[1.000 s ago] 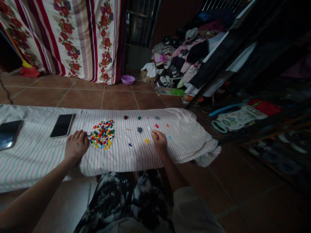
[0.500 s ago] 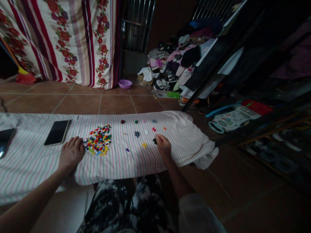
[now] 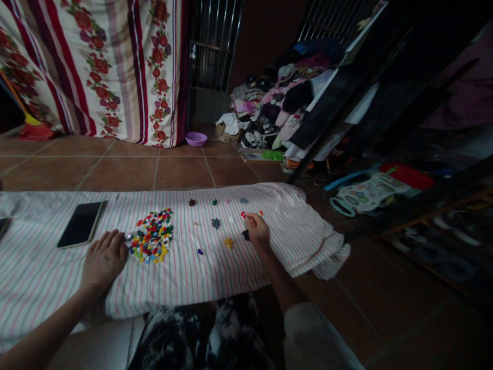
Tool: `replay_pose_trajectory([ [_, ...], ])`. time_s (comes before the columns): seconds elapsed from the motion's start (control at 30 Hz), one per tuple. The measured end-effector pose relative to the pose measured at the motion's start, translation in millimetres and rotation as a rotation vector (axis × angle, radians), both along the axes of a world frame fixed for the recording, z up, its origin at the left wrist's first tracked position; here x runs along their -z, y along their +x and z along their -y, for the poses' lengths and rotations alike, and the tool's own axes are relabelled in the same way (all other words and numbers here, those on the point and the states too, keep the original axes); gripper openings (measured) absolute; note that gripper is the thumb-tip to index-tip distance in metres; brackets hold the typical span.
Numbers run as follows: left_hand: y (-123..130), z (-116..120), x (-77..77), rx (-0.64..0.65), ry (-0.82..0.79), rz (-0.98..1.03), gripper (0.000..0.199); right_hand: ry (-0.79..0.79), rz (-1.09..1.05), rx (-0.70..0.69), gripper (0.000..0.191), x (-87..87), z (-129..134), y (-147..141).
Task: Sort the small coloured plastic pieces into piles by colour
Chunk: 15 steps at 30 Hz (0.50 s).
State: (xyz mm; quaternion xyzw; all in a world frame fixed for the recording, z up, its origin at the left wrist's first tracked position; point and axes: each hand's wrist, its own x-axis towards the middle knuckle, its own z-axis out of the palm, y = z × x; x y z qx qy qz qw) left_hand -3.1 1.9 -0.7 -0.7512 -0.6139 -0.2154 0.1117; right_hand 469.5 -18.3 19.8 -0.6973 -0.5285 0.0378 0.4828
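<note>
My left hand (image 3: 105,258) lies flat on the striped cloth (image 3: 185,280), fingers out, beside a mixed pile of small coloured pieces (image 3: 152,236). My right hand (image 3: 258,231) is closed in a pinch at the red pieces (image 3: 242,214), partly covering them. What its fingertips hold, if anything, is too small to make out. Just below that hand sit black pieces (image 3: 245,235). Sorted little groups are spread around: yellow pieces (image 3: 228,242), dark grey pieces (image 3: 215,223), white pieces (image 3: 231,219), blue pieces (image 3: 200,252) and orange pieces (image 3: 261,212).
A phone (image 3: 80,224) lies left of the pile, and another dark device (image 3: 3,226) shows at the left edge. Beyond the cloth-covered surface are a purple basin (image 3: 196,139), a heap of clothes (image 3: 277,103) and a toy-like panel (image 3: 370,190) on the tiled floor.
My right hand has moved slightly away from me, from the black pieces to the red ones. My left hand stays flat beside the pile. The whole view has shifted a little.
</note>
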Motion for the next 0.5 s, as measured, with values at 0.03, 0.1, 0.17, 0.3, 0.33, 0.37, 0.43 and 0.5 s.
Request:
replay_pose_trajectory([
  [0.03, 0, 0, 0.0, 0.000, -0.002, -0.010, 0.043, 0.003, 0.000, 0.004, 0.027, -0.1, -3, 3],
  [0.1, 0, 0, -0.1, 0.000, -0.006, -0.021, 0.044, 0.011, -0.008, 0.021, 0.026, -0.4, -11, 8],
  [0.17, 0, -1, 0.2, -0.002, -0.009, -0.024, 0.043, 0.008, -0.029, 0.024, 0.026, -1.0, -20, 12],
  [0.3, -1, -2, 2.3, 0.000, -0.002, -0.016, 0.041, -0.023, -0.074, 0.017, 0.025, -2.6, -36, 17],
  [0.33, -1, -2, 3.0, 0.000, 0.001, -0.012, 0.041, -0.032, -0.076, 0.026, 0.025, -3.0, -39, 18],
  [0.37, -2, -2, 3.5, 0.000, 0.003, -0.007, 0.040, -0.042, -0.072, 0.038, 0.024, -3.2, -43, 19],
  [0.43, -2, -2, 4.0, 0.000, 0.004, 0.001, 0.041, -0.073, -0.057, 0.066, 0.022, -3.3, -50, 23],
  [0.5, -2, -2, 3.7, 0.001, 0.004, 0.000, 0.042, -0.108, -0.042, 0.092, 0.021, -2.9, -56, 26],
])
